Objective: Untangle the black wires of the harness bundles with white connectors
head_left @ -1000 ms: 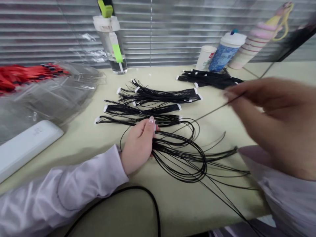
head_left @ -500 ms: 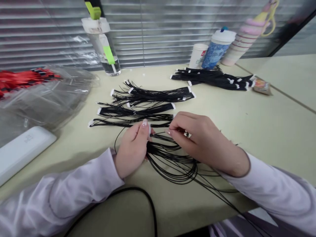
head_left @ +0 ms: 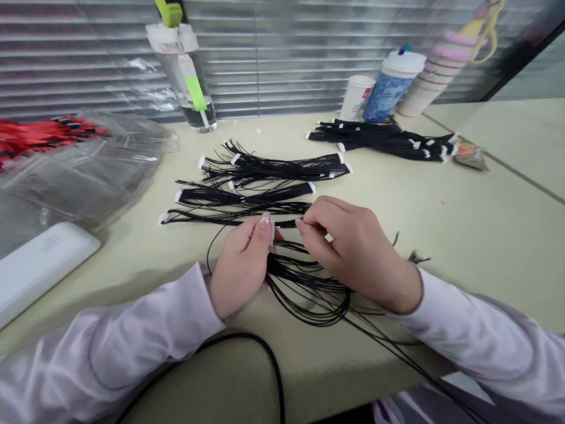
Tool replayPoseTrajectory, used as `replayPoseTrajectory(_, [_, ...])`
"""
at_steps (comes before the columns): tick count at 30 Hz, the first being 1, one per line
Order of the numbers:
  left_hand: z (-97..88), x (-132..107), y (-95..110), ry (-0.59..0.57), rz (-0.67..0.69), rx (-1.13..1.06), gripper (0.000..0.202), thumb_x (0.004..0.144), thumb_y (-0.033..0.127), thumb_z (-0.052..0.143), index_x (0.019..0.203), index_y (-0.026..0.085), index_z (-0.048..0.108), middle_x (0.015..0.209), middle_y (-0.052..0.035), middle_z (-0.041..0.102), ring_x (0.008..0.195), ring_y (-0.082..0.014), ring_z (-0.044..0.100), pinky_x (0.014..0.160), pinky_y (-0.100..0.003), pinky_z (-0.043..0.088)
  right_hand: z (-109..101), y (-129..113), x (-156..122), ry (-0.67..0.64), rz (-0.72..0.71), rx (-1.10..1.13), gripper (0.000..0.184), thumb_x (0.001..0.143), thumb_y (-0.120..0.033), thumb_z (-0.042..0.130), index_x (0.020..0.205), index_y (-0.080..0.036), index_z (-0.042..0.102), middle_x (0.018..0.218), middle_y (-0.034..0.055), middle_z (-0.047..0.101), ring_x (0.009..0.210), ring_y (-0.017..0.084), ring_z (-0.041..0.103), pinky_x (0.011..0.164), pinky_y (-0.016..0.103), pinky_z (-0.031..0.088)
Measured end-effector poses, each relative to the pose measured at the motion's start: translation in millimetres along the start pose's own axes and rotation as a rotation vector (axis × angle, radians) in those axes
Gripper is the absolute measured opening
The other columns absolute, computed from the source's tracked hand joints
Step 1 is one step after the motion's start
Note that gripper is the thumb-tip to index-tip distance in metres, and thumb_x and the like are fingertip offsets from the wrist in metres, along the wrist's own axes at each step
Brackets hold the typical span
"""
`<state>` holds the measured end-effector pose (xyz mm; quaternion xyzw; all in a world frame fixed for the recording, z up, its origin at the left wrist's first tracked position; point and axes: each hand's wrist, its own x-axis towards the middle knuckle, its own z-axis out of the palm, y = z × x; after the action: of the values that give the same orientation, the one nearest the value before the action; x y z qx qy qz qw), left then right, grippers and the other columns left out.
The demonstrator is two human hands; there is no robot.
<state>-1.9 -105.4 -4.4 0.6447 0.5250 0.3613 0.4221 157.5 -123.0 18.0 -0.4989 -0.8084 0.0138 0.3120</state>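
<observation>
My left hand (head_left: 241,268) is closed around a white connector (head_left: 272,234), with the thumb pressed on its side. A bunch of black wires (head_left: 304,277) runs out of this hand to the right and loops under my right hand. Thumb and forefinger of my right hand (head_left: 359,250) are pinched together just right of the connector, on what looks like a thin black wire, its end mostly hidden by the fingers. Behind both hands lie black wire harnesses (head_left: 247,194) with white connectors at their ends.
More black harnesses (head_left: 384,141) lie at the back right beside a small packet (head_left: 470,156). A clear bottle (head_left: 198,88), a paper cup (head_left: 356,97) and a blue tumbler (head_left: 391,88) stand along the blinds. Plastic bags (head_left: 128,159) and a white case (head_left: 48,265) are at left.
My right hand's fingertips have moved slightly up and left, closer to the connector. My left hand has shifted a little to the right and still holds the connector.
</observation>
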Motion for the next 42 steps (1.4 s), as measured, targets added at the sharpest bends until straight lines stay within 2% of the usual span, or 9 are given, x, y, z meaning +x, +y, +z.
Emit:
replayPoseTrajectory(7, [-0.1, 0.3, -0.3, 0.011, 0.045, 0.036, 0.04, 0.088, 0.044, 0.033, 0.067, 0.017, 0.051, 0.058, 0.0016, 0.05, 0.05, -0.0088, 0.044, 0.044, -0.02, 0.035, -0.3, -0.7, -0.3, -0.096, -0.02, 0.04, 0.014, 0.081, -0.015, 0.043, 0.069, -0.013, 0.05, 0.066, 0.0002, 0.049, 0.06, 0.008, 0.041, 0.057, 0.022, 0.031])
replayPoseTrajectory(13, [-0.4, 1.6, -2.8, -0.022, 0.07, 0.077, 0.035, 0.088, 0.042, 0.034, 0.072, 0.017, 0.053, 0.063, 0.0014, 0.053, 0.053, -0.009, 0.048, 0.046, -0.019, 0.039, 1.2, -0.5, 0.9, -0.107, 0.016, 0.05, 0.017, 0.084, -0.018, 0.041, 0.074, -0.012, 0.054, 0.07, 0.0011, 0.054, 0.064, 0.008, 0.045, 0.06, 0.022, 0.032])
replayPoseTrajectory(21, [-0.4, -2.2, -2.4, -0.035, 0.117, 0.066, 0.035, 0.089, 0.042, 0.033, 0.069, 0.017, 0.05, 0.056, 0.0039, 0.048, 0.043, -0.0065, 0.042, 0.039, -0.018, 0.034, 1.6, -1.6, -0.7, 0.006, 0.092, 0.167, 0.019, 0.084, -0.018, 0.044, 0.065, -0.014, 0.047, 0.059, -0.0034, 0.045, 0.054, 0.005, 0.036, 0.054, 0.018, 0.029])
replayPoseTrajectory(25, [-0.3, -2.5, -2.2, -0.019, 0.128, 0.102, 0.034, 0.089, 0.04, 0.034, 0.07, 0.017, 0.051, 0.057, 0.0028, 0.05, 0.049, -0.0083, 0.046, 0.044, -0.019, 0.036, 4.1, -2.2, -0.8, -0.007, 0.108, 0.204, 0.019, 0.084, -0.019, 0.044, 0.066, -0.014, 0.048, 0.06, -0.0037, 0.047, 0.055, 0.004, 0.038, 0.054, 0.018, 0.029])
replayPoseTrajectory(30, [-0.6, -0.4, -0.8, -0.014, 0.19, 0.172, 0.035, 0.09, 0.036, 0.032, 0.067, 0.017, 0.05, 0.06, 0.0015, 0.052, 0.056, -0.0097, 0.048, 0.053, -0.021, 0.038, 7.6, -0.4, -2.6, -0.125, 0.08, 0.147, 0.015, 0.084, -0.02, 0.046, 0.073, -0.014, 0.055, 0.069, -0.0011, 0.057, 0.063, 0.007, 0.046, 0.059, 0.02, 0.033])
replayPoseTrajectory(36, [-0.3, 0.0, 1.6, -0.056, 0.193, 0.232, 0.035, 0.09, 0.034, 0.032, 0.064, 0.017, 0.048, 0.056, 0.002, 0.05, 0.053, -0.0096, 0.046, 0.051, -0.021, 0.036, 8.4, -2.5, -2.8, -0.074, 0.01, 0.142, 0.013, 0.082, -0.014, 0.045, 0.073, -0.014, 0.055, 0.068, -0.0013, 0.056, 0.063, 0.007, 0.047, 0.059, 0.02, 0.035])
replayPoseTrajectory(39, [-0.4, 0.5, -1.4, -0.03, 0.139, 0.164, 0.035, 0.089, 0.038, 0.033, 0.066, 0.017, 0.049, 0.058, 0.0018, 0.051, 0.053, -0.01, 0.047, 0.05, -0.021, 0.038, 3.5, 8.0, 0.5, -0.07, -0.03, 0.041, 0.006, 0.079, -0.018, 0.052, 0.078, -0.014, 0.056, 0.075, 0.0016, 0.057, 0.07, 0.011, 0.05, 0.063, 0.022, 0.039])
replayPoseTrajectory(40, [-0.5, 0.8, -2.6, -0.022, 0.103, 0.128, 0.035, 0.088, 0.041, 0.033, 0.068, 0.017, 0.05, 0.059, 0.0017, 0.052, 0.051, -0.01, 0.047, 0.049, -0.021, 0.038, 1.1, 14.9, 2.0, -0.065, -0.043, -0.023, 0.012, 0.077, -0.021, 0.057, 0.085, -0.013, 0.056, 0.081, 0.004, 0.057, 0.075, 0.013, 0.051, 0.067, 0.024, 0.04])
replayPoseTrajectory(42, [-0.9, 1.7, -3.7, -0.028, 0.034, 0.065, 0.037, 0.087, 0.046, 0.033, 0.072, 0.018, 0.052, 0.06, 0.0015, 0.053, 0.05, -0.0104, 0.047, 0.045, -0.021, 0.037, -3.7, 32.9, 5.6, -0.078, -0.069, -0.195, 0.038, 0.071, -0.028, 0.064, 0.102, -0.009, 0.053, 0.097, 0.0108, 0.055, 0.09, 0.02, 0.051, 0.075, 0.03, 0.041])
